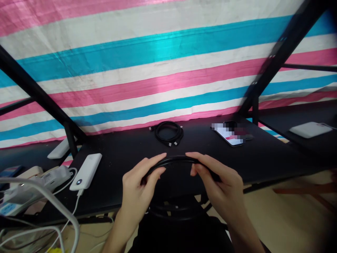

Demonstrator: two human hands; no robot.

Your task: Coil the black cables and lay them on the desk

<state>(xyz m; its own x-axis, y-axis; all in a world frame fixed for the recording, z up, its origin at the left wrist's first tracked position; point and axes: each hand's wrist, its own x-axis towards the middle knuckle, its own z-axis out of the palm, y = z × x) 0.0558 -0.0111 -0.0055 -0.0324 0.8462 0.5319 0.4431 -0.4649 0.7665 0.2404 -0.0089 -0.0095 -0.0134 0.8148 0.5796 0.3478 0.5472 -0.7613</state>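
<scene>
Between my two hands a black cable [177,160] is bent into a loose coil of several strands. My left hand [142,186] closes on its left side, with thumb and fingers round the strands. On the right side my right hand [221,186] grips the same coil. The coil's lower part hangs below the table's front edge, above my lap, and a small connector shows dimly there. Farther back, a second black cable [168,132] lies coiled on the black table [126,147], its connectors resting beside the loop.
A white power bank [86,172] with a plugged-in white cable lies at left. Beside it are a white power strip [50,181] and thick white cords. A lit phone [229,137] lies at right. Dark metal struts [284,56] and a striped sheet [158,70] stand behind.
</scene>
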